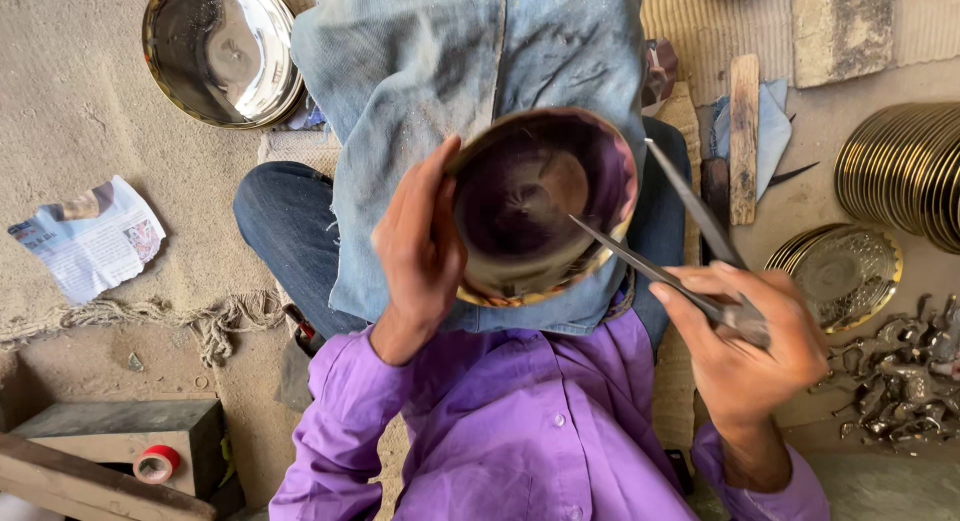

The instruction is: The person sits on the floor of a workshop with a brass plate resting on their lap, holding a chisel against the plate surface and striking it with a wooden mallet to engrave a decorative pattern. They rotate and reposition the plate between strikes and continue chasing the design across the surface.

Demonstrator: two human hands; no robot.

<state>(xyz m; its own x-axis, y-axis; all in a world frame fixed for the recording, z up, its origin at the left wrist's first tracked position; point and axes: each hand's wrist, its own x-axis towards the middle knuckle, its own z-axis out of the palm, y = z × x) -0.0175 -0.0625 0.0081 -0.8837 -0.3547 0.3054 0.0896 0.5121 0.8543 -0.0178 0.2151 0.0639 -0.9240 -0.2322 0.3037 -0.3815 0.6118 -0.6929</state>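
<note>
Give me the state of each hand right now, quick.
Left hand: closed around the rim of the metal bowl, holding it tilted.
Right hand: closed on a pair of metal dividers, one tip inside the bowl.

Purple buttoned shirt (520, 431) with long sleeves, dark blue jeans (285, 221).
</note>
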